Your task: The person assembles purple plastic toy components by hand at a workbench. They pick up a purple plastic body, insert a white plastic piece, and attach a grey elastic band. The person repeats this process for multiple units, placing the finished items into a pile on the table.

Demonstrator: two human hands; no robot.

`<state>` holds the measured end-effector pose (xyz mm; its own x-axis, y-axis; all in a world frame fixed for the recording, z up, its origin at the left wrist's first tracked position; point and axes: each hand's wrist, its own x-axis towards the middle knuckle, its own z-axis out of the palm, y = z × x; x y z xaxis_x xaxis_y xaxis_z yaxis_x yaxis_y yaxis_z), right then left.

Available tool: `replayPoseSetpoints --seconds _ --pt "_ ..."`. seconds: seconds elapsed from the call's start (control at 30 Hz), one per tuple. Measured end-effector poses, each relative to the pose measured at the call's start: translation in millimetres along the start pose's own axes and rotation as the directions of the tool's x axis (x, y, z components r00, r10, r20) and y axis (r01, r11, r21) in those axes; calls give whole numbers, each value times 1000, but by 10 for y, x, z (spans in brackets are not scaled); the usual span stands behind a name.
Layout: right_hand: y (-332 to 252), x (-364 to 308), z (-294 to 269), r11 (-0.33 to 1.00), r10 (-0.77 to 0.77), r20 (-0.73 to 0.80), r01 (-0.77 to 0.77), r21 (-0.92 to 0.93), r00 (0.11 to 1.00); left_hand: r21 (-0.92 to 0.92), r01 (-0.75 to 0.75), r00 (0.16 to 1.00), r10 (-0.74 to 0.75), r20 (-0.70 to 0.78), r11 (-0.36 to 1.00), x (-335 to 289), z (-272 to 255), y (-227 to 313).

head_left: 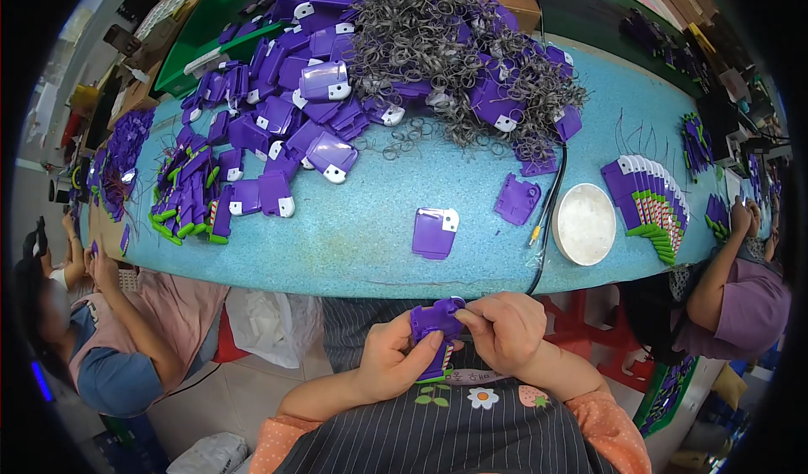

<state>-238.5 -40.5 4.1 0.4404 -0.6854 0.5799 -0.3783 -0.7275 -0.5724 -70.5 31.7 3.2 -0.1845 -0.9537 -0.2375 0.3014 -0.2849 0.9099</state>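
So, left hand [389, 352] is curled snugly around a purple-and-green casing [431, 321]. Right hand [512, 331] is half-curled at the casing's upper right corner, can't tell if it's pinching anything.

Bright, even light washes a blue tabletop [362, 230], with pale glare catching glossy purple panels [324, 91] left of upper centre. Fisheye distortion bows the tabletop's near edge, darkness fills the frame's corners, and surroundings at far left and right appear stretched and soft.
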Motion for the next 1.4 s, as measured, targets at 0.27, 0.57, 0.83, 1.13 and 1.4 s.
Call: replayPoseSetpoints --seconds 0.27,0.57,0.83,1.13,1.4 --pt "68 5 53 1000 -8 -54 8 9 999 28 1 1000 -2 26 1000 12 4 26" --pt "76 -32 114 998 11 -171 -1 61 985 621 -363 916 388 102 695 78 16 57" --pt "45 -99 107 979 127 -139 -101 179 982 697 -435 870 467 160 571 91 24 56" --pt "53 -77 91 950 168 -64 -144 277 984 542 -291 947 316 48 788 66 57 62" --pt "51 -104 57 832 385 87 -386 397 919 -72 46 999 -48 -19 996 8 -36 88"
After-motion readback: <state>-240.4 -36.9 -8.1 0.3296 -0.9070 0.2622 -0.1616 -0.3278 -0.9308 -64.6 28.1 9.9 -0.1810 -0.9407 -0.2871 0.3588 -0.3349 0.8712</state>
